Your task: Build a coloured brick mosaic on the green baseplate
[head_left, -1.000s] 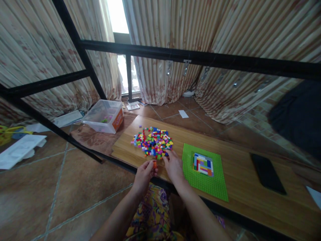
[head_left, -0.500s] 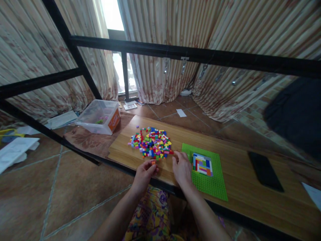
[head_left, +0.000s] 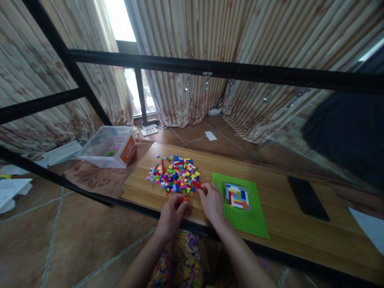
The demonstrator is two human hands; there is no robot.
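Near the front edge of the wooden table, my left hand (head_left: 171, 214) pinches a small orange brick (head_left: 185, 199) between thumb and fingers. My right hand (head_left: 211, 201) is closed on a red brick (head_left: 197, 185), which sticks out to the left at the right edge of the pile of mixed toy bricks (head_left: 177, 174). Just right of that hand lies a green baseplate (head_left: 256, 218). A low rectangular build of colourful bricks (head_left: 237, 197), with a mostly white and blue border, sits on it.
A black phone-like slab (head_left: 308, 199) and a white paper (head_left: 367, 226) lie on the table (head_left: 280, 224) at the right. Back left stands a clear plastic box (head_left: 106, 150) with some pieces inside. A black metal rail (head_left: 210, 66) crosses above the far side.
The camera view has shifted slightly. My right hand has moved a little left, closer to my left hand, and its red brick is now tilted. The left hand still holds the orange brick.
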